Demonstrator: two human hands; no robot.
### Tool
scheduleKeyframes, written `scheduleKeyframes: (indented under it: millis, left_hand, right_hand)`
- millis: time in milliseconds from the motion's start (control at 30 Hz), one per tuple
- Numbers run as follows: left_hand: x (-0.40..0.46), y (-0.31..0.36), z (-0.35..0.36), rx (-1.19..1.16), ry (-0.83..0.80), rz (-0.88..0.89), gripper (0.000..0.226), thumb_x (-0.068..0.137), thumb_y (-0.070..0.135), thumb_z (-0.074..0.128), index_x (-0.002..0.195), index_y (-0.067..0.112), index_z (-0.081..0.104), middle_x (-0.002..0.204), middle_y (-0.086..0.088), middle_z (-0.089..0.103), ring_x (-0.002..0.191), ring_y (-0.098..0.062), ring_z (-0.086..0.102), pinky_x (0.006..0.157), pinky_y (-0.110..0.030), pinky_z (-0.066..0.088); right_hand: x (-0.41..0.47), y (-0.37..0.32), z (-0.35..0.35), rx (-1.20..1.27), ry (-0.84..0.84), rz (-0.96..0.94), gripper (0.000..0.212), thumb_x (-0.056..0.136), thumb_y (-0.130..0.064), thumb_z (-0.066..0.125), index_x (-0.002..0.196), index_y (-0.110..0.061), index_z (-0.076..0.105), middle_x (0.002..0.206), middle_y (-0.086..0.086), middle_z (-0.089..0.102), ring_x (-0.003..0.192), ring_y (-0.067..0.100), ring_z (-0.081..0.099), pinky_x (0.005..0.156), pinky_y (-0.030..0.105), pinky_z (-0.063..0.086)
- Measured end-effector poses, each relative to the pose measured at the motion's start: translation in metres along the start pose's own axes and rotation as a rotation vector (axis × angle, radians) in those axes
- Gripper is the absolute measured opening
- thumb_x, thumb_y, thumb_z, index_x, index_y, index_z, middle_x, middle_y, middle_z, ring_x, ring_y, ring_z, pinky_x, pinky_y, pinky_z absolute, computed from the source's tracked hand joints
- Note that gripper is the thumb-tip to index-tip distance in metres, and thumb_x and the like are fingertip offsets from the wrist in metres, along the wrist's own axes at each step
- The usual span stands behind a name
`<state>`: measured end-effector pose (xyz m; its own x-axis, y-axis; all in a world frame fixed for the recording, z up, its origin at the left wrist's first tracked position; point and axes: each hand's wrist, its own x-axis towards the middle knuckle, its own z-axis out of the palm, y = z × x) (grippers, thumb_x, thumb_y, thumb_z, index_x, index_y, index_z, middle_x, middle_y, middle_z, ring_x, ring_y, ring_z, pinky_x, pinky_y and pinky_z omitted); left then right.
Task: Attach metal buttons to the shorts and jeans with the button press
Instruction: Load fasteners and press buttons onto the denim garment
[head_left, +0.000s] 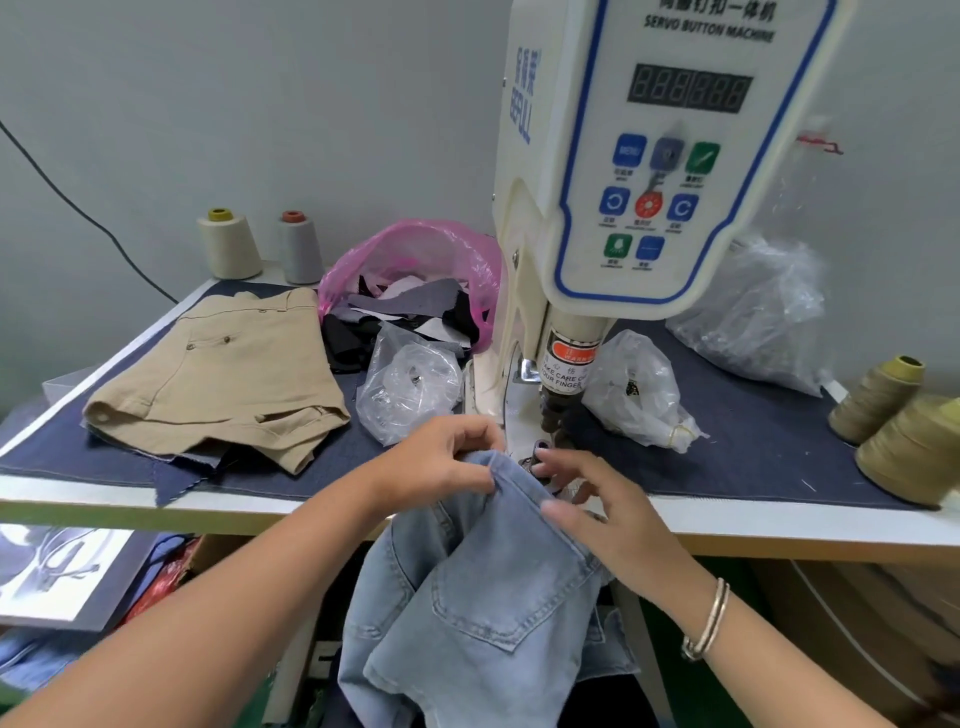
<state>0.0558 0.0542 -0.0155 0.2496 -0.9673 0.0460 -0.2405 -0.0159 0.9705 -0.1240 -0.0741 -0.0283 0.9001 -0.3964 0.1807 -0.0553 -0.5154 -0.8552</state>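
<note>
A: Table (753, 519) first, white edge, dark denim cloth (753, 441) spread over the top. Button press (649, 156) stands on it, cream body, blue-bordered control panel, dark display.

B: Garments?

A: Khaki shorts (218, 379) lie flat on the left part of the cloth, well apart from the press. Light blue jeans (483, 587) hang off the front edge, waistband lifted up to the die under the press head.

B: Hands?

A: Left hand (441, 462) pinches the waistband fold, fingers curled over the denim. Right hand (608, 514) rests on the jeans just right of that, fingers bent around the band near the die; thumb grip partly hidden. Silver bangle (709, 618) on the right wrist.

B: Smaller stuff?

A: Pink bag (415, 249) of fabric scraps behind the shorts. Clear plastic bags either side of the press foot, left one (405, 384), right one (639, 389), bigger crinkled one (763, 317) at back right. Thread cones: cream (228, 244) and grey (301, 247) back left, two olive ones (883, 395) far right.

B: Buttons?

A: Can't make any out at the die, too small.
</note>
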Motion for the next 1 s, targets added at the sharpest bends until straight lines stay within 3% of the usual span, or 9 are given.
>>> scheduleKeyframes:
  millis: [100,200,333,467,600,700,767,867,1000]
  left_hand:
    - [-0.002,0.019,0.007,-0.034,-0.074,0.070,0.022,0.066,-0.006,0.050,0.074,0.014,0.053,0.066,0.002,0.047,0.056,-0.006,0.036,0.052,-0.015,0.029]
    - [-0.004,0.029,0.008,-0.042,-0.056,0.096,0.024,0.066,-0.008,0.049,0.075,0.014,0.050,0.061,0.005,0.041,0.053,-0.007,0.030,0.050,-0.017,0.024]
    - [-0.010,0.037,0.013,0.034,-0.088,0.143,0.027,0.068,-0.009,0.048,0.081,0.015,0.050,0.065,0.006,0.043,0.055,-0.008,0.031,0.051,-0.018,0.026]
    - [-0.016,0.045,0.015,0.042,-0.155,0.108,0.028,0.073,-0.003,0.053,0.095,0.015,0.049,0.076,0.011,0.047,0.064,-0.009,0.036,0.057,-0.017,0.032]
    - [-0.016,0.048,0.003,0.438,-0.182,-0.151,0.060,0.075,0.047,0.070,0.129,0.032,0.046,0.091,0.007,0.051,0.082,-0.007,0.049,0.071,-0.018,0.039]
    - [-0.011,0.050,0.002,0.637,-0.283,-0.372,0.068,0.063,0.069,0.065,0.112,0.022,0.063,0.096,0.010,0.065,0.090,-0.009,0.061,0.079,-0.022,0.046]
    - [-0.011,0.047,0.000,0.586,-0.244,-0.379,0.063,0.059,0.065,0.069,0.096,0.014,0.064,0.085,0.007,0.063,0.079,-0.009,0.061,0.074,-0.024,0.046]
    - [-0.015,0.032,-0.004,0.206,-0.247,-0.338,0.047,0.074,0.039,0.074,0.113,0.014,0.064,0.111,0.000,0.070,0.104,-0.015,0.067,0.095,-0.028,0.050]
    - [-0.012,0.015,0.002,-0.160,-0.265,-0.314,0.041,0.090,0.019,0.061,0.128,0.006,0.057,0.126,-0.013,0.065,0.117,-0.027,0.062,0.099,-0.033,0.049]
  right_hand:
    - [0.000,-0.011,-0.009,-0.097,-0.132,0.129,0.056,0.067,-0.046,0.075,0.118,-0.045,0.050,0.103,-0.014,0.053,0.095,-0.010,0.050,0.075,0.005,0.039]
    - [-0.003,-0.014,-0.017,-0.268,-0.158,0.130,0.046,0.053,-0.068,0.068,0.089,-0.040,0.059,0.084,-0.016,0.054,0.080,-0.002,0.051,0.066,0.013,0.038]
    - [-0.010,-0.013,-0.019,-0.098,-0.281,0.255,0.051,0.054,-0.060,0.074,0.098,-0.045,0.054,0.094,-0.025,0.064,0.086,-0.010,0.059,0.078,0.011,0.046]
    - [-0.009,-0.012,-0.031,-0.060,-0.497,0.396,0.042,0.068,-0.040,0.079,0.104,-0.019,0.071,0.102,-0.002,0.073,0.098,0.012,0.068,0.095,0.037,0.051]
    - [-0.004,-0.021,-0.043,0.174,-0.331,0.249,0.033,0.070,-0.012,0.068,0.101,-0.020,0.071,0.099,0.001,0.073,0.092,0.016,0.068,0.085,0.030,0.053]
    - [0.002,-0.028,-0.039,0.209,-0.322,0.164,0.030,0.066,-0.012,0.057,0.087,-0.028,0.070,0.083,-0.007,0.066,0.080,0.006,0.060,0.072,0.020,0.047]
    - [0.005,-0.022,-0.035,0.333,-0.263,0.204,0.039,0.064,-0.010,0.053,0.096,-0.024,0.071,0.094,0.000,0.071,0.089,0.014,0.065,0.081,0.024,0.051]
    - [0.007,-0.006,-0.037,0.584,-0.266,0.326,0.044,0.071,-0.010,0.057,0.113,-0.015,0.069,0.113,0.012,0.069,0.104,0.024,0.065,0.090,0.031,0.052]
    - [0.010,0.011,-0.040,0.569,-0.458,0.448,0.067,0.057,-0.049,0.086,0.109,-0.009,0.069,0.111,0.013,0.068,0.099,0.022,0.065,0.086,0.030,0.052]
